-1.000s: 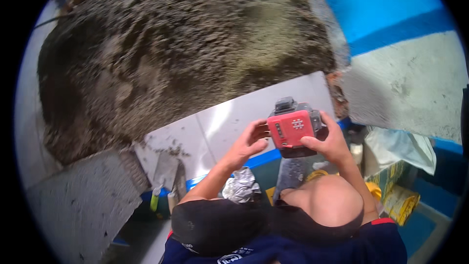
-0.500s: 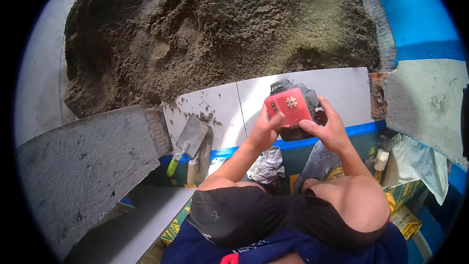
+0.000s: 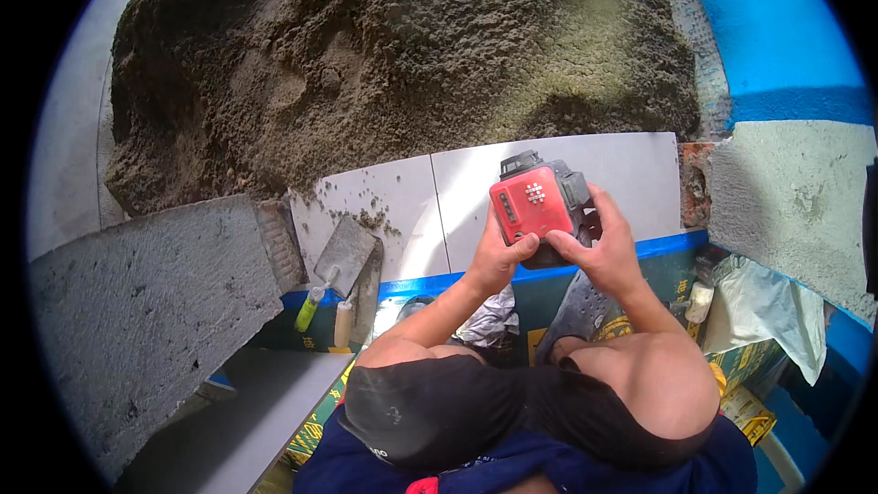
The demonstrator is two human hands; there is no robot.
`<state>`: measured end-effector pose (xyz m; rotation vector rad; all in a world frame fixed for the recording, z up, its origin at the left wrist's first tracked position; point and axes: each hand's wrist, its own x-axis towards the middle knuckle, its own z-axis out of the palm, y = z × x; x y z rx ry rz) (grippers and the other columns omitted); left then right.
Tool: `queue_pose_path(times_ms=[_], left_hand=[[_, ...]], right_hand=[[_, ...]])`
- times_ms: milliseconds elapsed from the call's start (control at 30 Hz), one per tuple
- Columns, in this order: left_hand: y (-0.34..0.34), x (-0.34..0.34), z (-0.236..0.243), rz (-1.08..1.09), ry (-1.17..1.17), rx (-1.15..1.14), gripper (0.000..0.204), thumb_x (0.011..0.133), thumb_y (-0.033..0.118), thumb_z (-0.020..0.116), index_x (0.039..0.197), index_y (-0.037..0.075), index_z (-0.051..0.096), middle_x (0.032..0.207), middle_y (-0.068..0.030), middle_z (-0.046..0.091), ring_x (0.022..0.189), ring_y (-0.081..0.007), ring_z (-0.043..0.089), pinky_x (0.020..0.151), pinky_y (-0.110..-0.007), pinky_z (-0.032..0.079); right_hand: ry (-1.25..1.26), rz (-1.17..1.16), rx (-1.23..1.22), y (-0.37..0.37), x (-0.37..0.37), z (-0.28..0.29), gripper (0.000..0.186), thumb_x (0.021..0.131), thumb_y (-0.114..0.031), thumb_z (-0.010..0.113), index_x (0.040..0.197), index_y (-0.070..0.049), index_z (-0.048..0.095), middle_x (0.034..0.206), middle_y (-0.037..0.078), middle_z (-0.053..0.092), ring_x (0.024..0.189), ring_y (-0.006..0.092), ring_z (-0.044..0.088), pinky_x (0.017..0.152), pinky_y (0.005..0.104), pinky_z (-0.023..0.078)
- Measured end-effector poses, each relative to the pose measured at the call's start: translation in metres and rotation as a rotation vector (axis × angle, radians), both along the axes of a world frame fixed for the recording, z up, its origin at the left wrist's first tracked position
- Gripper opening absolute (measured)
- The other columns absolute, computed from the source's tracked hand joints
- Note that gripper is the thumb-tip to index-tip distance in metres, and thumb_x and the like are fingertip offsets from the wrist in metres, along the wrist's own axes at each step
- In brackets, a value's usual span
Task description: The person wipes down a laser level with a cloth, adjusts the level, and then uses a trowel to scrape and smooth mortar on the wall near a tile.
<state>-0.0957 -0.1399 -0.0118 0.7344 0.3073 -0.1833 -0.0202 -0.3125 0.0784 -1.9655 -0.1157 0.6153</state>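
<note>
A red and black boxy device (image 3: 535, 206) sits between both my hands, held above the grey floor tiles (image 3: 393, 210). My left hand (image 3: 498, 256) cups its lower left side, thumb across the bottom of the red face. My right hand (image 3: 599, 242) wraps its right side, with the thumb on the lower edge of the face. Both forearms rise from my bent knees (image 3: 439, 402) at the bottom of the view.
A big heap of dark sand mortar (image 3: 393, 55) fills the upper view beyond the tiles. Two trowels (image 3: 334, 265) lie at the tile edge. A grey concrete slab (image 3: 137, 311) stands left, another block (image 3: 786, 192) right, and white cloth and yellow packages (image 3: 759, 338) lower right.
The view has swung so the mortar heap and tiles sit more to the left and larger. The red device stays in both hands, now turned slightly more upright.
</note>
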Motion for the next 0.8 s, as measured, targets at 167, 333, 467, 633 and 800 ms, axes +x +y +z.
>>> queue_pose_path(times_ms=[167,333,467,633,800], left_hand=[[0.015,0.005,0.008,0.014,0.042,-0.047,0.104,0.091,0.027,0.081,0.165,0.009,0.01,0.155,-0.0133,0.041,0.143,-0.0267,0.044,0.12,-0.045,0.036],[0.041,0.016,0.056,-0.143,-0.146,0.269,0.116,0.091,0.023,0.081,0.166,0.008,-0.006,0.16,-0.017,0.034,0.148,-0.028,0.039,0.121,-0.046,0.032],[0.05,0.023,0.072,-0.162,-0.239,0.225,0.129,0.082,0.013,0.089,0.165,0.007,-0.01,0.157,-0.0171,0.039,0.146,-0.028,0.042,0.119,-0.046,0.037],[0.052,0.023,0.089,-0.059,-0.341,0.29,0.131,0.075,0.006,0.093,0.163,0.005,-0.004,0.152,-0.0178,0.043,0.14,-0.0294,0.049,0.115,-0.047,0.045],[0.067,0.015,0.094,-0.075,-0.5,0.456,0.131,0.069,0.012,0.099,0.161,0.006,0.005,0.156,-0.018,0.036,0.143,-0.0302,0.046,0.115,-0.048,0.045]], right_hand=[[-0.056,-0.006,0.093,-0.001,-0.003,0.001,0.08,0.08,-0.027,0.09,0.144,0.0,0.049,0.115,0.01,0.065,0.094,0.0148,0.065,0.08,0.0308,0.054],[0.017,-0.077,0.414,-0.002,0.003,0.008,0.083,0.081,-0.027,0.09,0.147,-0.001,0.046,0.118,0.007,0.068,0.1,0.0122,0.065,0.081,0.0294,0.053],[0.054,-0.053,0.52,-0.007,0.014,0.02,0.082,0.08,-0.022,0.09,0.146,0.0,0.046,0.122,0.008,0.068,0.106,0.0137,0.066,0.089,0.0303,0.052],[-0.168,0.126,0.506,-0.007,0.027,0.036,0.091,0.073,-0.022,0.097,0.146,0.001,0.047,0.126,0.01,0.064,0.108,0.016,0.066,0.091,0.0331,0.053],[-0.398,0.251,0.501,-0.007,0.025,0.052,0.099,0.067,-0.026,0.101,0.145,0.002,0.049,0.12,0.01,0.061,0.105,0.0193,0.064,0.089,0.033,0.054]])
